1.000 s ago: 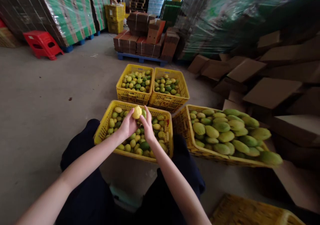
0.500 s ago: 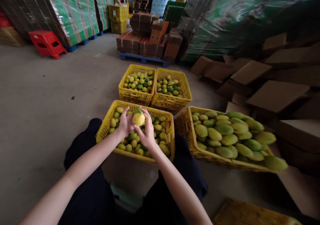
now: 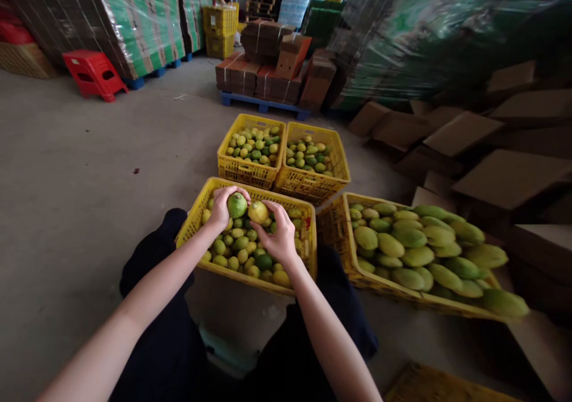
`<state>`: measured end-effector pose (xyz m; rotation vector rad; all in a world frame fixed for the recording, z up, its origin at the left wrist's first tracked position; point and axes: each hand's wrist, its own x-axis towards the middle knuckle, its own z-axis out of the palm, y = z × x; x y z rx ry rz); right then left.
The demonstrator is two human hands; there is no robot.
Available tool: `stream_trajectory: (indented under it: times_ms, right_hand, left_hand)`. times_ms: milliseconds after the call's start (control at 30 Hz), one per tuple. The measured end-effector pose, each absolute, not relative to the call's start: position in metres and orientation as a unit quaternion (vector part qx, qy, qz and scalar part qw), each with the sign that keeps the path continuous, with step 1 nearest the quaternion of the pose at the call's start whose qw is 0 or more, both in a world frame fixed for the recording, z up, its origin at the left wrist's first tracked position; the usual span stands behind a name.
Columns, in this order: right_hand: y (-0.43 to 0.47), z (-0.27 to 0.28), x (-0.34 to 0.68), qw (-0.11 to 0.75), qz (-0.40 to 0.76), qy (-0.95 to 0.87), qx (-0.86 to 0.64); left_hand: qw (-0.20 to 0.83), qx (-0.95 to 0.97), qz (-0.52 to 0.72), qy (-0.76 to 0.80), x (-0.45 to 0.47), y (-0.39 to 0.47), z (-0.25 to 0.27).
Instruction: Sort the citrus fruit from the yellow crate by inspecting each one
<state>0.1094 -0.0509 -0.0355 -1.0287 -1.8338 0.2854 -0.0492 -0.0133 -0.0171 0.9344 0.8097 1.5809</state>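
Above the front yellow crate (image 3: 308, 259), full of yellow and green lemons, I hold one fruit in each hand. My left hand (image 3: 219, 209) is closed round a green lemon (image 3: 236, 205), its stem end turned up. Between the thumb and fingers of my right hand (image 3: 282, 233) sits a yellow lemon (image 3: 258, 212). The two fruits are side by side, a small gap apart. Parts of both are covered by my fingers. Loose lemons (image 3: 241, 243) lie in the crate below my hands.
Two more yellow crates of lemons (image 3: 251, 171) (image 3: 313, 184) stand just beyond. At right, a yellow crate (image 3: 379, 280) is heaped with papayas (image 3: 409, 238). Cardboard (image 3: 513, 175) is piled behind it. A red stool (image 3: 95, 71) and a blue pallet (image 3: 263, 105) with bundled cardboard stand farther off.
My hands have moved apart. The green and yellow lemons, earlier overlapping between both hands, are now side by side, one in each hand. The view has shifted slightly left.
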Motion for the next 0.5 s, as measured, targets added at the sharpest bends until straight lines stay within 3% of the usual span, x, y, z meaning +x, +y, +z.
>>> stream_trajectory:
  times_ms: [333, 500]
  right_hand:
    - [-0.052, -0.04, 0.11, 0.519, 0.093, -0.757, -0.387]
    - [-0.056, -0.037, 0.106, 0.524, 0.228, -0.704, -0.421]
  left_hand:
    - [0.53, 0.447, 0.654, 0.302, -0.052, -0.02, -0.005]
    - [0.603, 0.33, 0.64, 0.343, -0.051, -0.017, -0.001]
